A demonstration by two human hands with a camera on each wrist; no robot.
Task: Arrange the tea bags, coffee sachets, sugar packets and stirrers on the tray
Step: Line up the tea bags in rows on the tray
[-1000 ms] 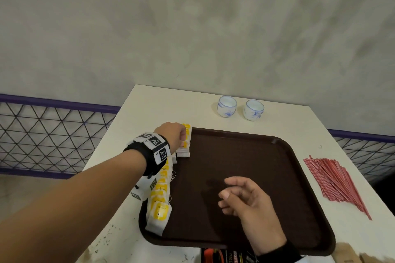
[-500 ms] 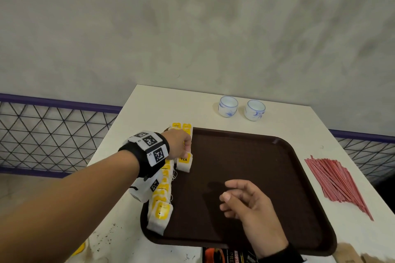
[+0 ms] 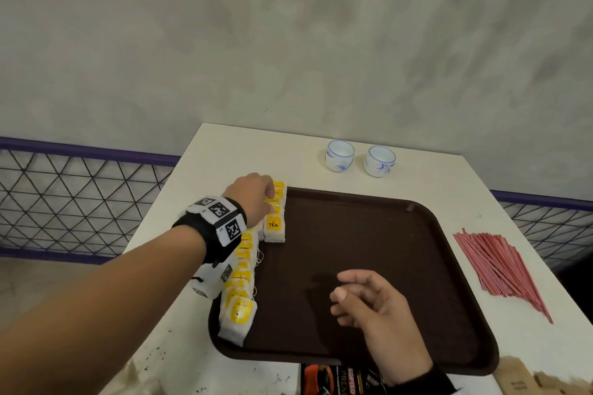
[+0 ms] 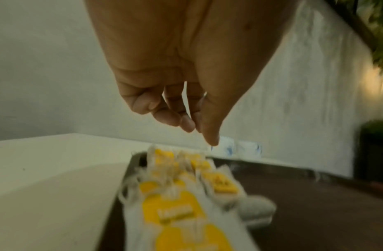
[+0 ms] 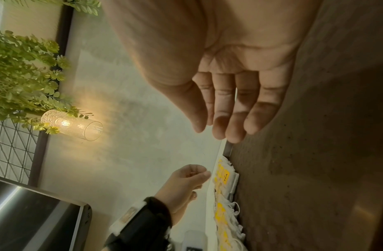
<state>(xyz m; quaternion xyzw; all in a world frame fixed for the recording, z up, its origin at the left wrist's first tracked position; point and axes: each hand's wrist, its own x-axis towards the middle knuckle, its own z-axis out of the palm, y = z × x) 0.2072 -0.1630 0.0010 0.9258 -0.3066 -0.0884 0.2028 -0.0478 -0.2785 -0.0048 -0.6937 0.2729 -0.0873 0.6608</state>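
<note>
Left hand squaring the far end of the tea-bag row on the tray.

Tea bags [image 3: 241,279] lie overlapped along the left rim of the tray [image 3: 369,266], near end to far corner; one bag marked TEA [image 3: 273,228] sits just right of the row. Left hand [image 3: 253,199] hovers over the far bags, fingers [image 4: 164,115] curled together, tips down; whether they pinch a bag or string cannot be told (wrist view blurred). Right hand [image 3: 375,301] idle above mid-tray, fingers loosely curled, holding nothing. To do well: nudge bags lightly by their edges, keep the tags facing up, avoid snagging the loose strings, tuck the stray bag into line. Stirrers [image 3: 500,269] are on the table to the right, off the tray.
</note>
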